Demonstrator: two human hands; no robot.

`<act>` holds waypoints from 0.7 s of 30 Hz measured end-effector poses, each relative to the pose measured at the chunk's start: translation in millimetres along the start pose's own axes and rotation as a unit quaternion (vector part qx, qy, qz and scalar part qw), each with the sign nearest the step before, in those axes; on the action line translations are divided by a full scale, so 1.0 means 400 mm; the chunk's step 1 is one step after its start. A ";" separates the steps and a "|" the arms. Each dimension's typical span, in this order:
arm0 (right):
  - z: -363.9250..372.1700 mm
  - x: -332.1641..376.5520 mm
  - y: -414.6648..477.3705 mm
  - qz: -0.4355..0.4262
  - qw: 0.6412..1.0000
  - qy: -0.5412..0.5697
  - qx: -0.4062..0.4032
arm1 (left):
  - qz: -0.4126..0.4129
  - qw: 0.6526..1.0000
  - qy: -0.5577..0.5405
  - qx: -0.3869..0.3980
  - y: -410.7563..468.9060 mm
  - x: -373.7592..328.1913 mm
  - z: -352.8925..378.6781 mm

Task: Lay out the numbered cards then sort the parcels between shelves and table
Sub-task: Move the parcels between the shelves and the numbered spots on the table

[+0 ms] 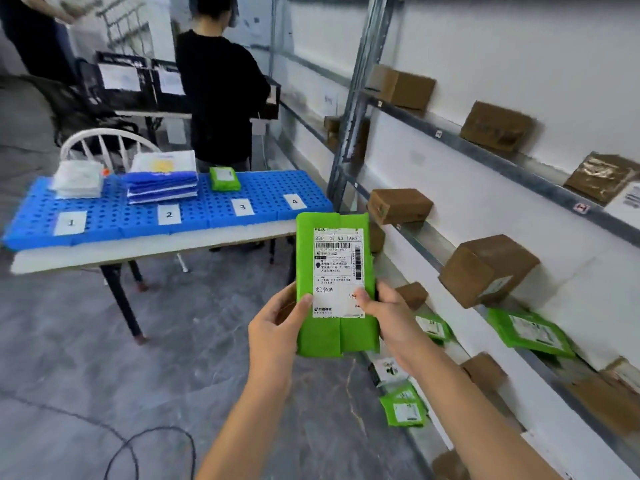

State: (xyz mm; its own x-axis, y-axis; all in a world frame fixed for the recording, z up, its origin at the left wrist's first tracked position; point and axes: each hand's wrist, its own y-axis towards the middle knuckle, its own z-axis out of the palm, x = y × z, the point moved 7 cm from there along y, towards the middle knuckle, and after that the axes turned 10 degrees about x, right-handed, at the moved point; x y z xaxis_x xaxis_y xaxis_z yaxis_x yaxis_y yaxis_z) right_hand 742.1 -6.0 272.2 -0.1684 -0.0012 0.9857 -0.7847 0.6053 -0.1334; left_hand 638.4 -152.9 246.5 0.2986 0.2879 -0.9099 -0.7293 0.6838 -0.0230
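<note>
Beside shelves (408,116), green parcel (335,337) upright lengthwise, in grip of left hand (277,325), right hand (391,318)

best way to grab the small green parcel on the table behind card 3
Pinch its left and right edges from above, reaching over card 3: the green parcel lies flat, label up, with bare blue mat on both sides.
</note>
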 end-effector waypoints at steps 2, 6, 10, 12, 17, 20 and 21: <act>0.062 -0.016 0.028 0.013 0.999 -0.006 0.035 | 0.019 0.999 0.004 -0.032 -0.006 -0.012 -0.062; 0.136 -0.042 0.068 0.025 0.995 -0.027 0.090 | 0.033 0.996 0.032 -0.082 -0.006 -0.023 -0.128; 0.173 -0.045 0.132 0.022 0.992 -0.006 0.124 | 0.041 0.989 0.060 -0.126 0.020 -0.036 -0.157; 0.179 -0.034 0.159 0.014 0.990 0.010 0.139 | 0.043 0.988 0.065 -0.137 0.039 -0.046 -0.150; 0.138 -0.007 0.226 0.002 0.987 0.032 0.157 | 0.034 0.984 0.087 -0.150 0.104 -0.065 -0.099; 0.088 0.006 0.276 -0.004 0.986 0.044 0.162 | 0.027 0.982 0.106 -0.154 0.157 -0.071 -0.048; 0.076 0.011 0.291 -0.011 0.985 0.049 0.163 | 0.027 0.981 0.108 -0.157 0.171 -0.074 -0.035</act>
State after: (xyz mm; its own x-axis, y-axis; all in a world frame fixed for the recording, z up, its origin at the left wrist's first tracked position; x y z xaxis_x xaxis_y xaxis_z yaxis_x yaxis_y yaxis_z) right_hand 631.7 40.2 257.8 -0.1036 0.0753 0.9918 -0.9400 0.3186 -0.1224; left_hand 571.1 -124.0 265.9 0.1411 0.1455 -0.9792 -0.9042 0.4217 -0.0677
